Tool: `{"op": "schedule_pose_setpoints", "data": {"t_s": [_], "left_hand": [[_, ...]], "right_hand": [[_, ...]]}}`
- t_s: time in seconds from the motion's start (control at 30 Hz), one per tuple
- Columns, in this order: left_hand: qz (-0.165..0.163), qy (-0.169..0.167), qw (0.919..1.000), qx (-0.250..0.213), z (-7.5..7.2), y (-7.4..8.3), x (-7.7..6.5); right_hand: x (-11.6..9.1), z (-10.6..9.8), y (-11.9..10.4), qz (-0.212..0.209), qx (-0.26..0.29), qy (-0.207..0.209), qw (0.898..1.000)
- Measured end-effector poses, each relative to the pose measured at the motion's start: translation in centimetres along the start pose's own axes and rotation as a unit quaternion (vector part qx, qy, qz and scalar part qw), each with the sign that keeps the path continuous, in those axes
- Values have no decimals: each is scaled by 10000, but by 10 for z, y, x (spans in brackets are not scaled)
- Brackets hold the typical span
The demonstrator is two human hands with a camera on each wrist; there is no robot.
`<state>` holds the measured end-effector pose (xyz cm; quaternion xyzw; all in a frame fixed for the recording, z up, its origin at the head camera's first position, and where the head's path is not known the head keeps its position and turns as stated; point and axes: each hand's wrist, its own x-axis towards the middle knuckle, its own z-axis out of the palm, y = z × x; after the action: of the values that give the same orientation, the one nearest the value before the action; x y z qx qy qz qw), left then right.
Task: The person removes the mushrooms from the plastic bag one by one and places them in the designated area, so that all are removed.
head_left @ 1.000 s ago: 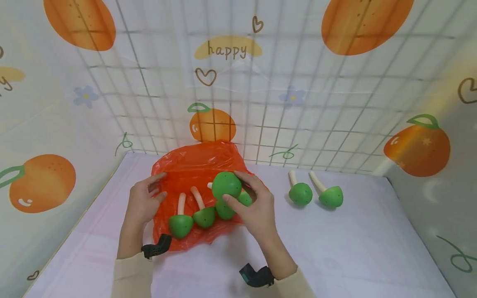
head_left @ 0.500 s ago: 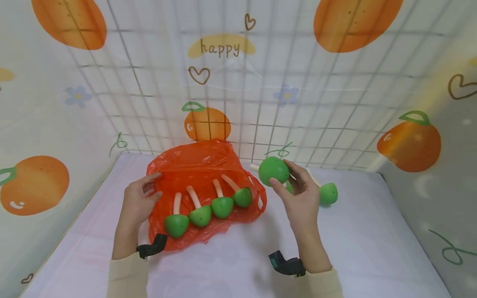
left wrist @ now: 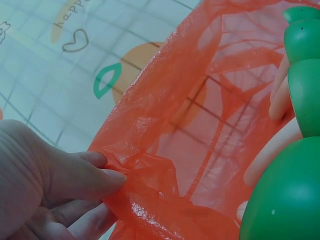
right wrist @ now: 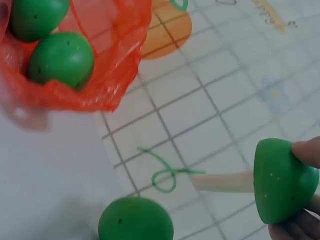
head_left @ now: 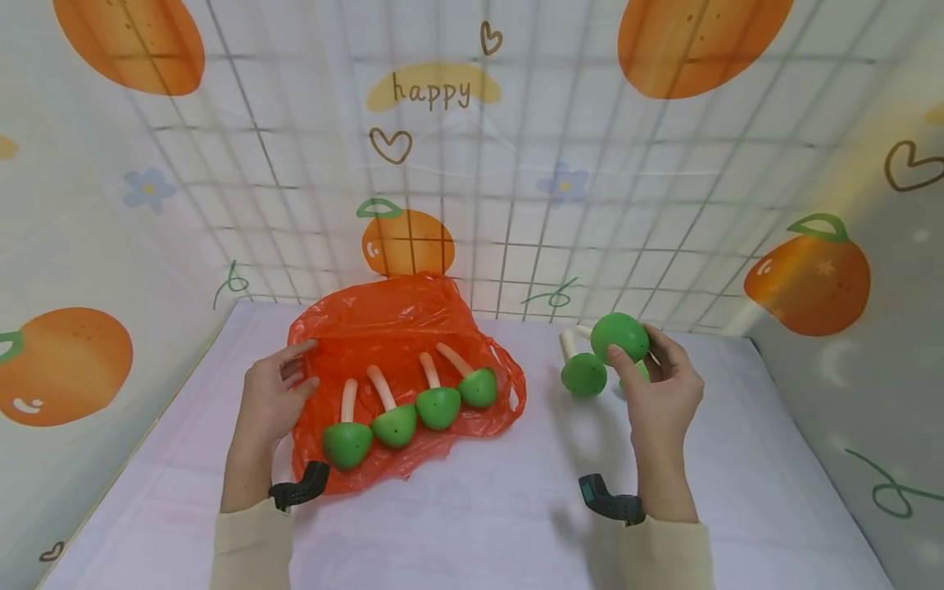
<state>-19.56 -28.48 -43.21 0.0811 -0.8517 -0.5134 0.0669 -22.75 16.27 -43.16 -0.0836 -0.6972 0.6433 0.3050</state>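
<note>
My right hand (head_left: 665,401) holds a toy mushroom (head_left: 618,337) by its green cap, thumb on one side and fingers on the other. Its pale stem (right wrist: 222,182) points away from the hand in the right wrist view. Below it on the table are a second mushroom (head_left: 584,375) and another one (head_left: 636,377), mostly hidden behind the held cap and hand. At the left, my left hand (head_left: 273,397) pinches the edge of a red plastic bag (left wrist: 145,115) between thumb and fingers. Several green-capped mushrooms (head_left: 394,426) lie in a row on the bag, stems pointing back.
A white table (head_left: 509,500) carries everything. Behind it rises a wire grid covered by a printed sheet (head_left: 435,164) with oranges and hearts. Similar sheets close off the left and right sides. Each wrist wears a black camera mount (head_left: 610,500).
The right hand has carried its mushroom from above the bag over to the right, above the two mushrooms there. The left hand has stayed at the bag's edge.
</note>
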Motion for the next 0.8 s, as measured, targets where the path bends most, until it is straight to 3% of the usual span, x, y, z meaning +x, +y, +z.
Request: {"op": "schedule_pose_setpoints", "data": {"t_s": [0.53, 0.8], "left_hand": [[56, 65, 10000, 23, 1, 1, -1], [-23, 52, 10000, 12, 1, 2, -1]], "right_hand": [[9, -11, 28, 255, -819, 416, 9954], [13, -11, 48, 98, -1017, 484, 9936]]}}
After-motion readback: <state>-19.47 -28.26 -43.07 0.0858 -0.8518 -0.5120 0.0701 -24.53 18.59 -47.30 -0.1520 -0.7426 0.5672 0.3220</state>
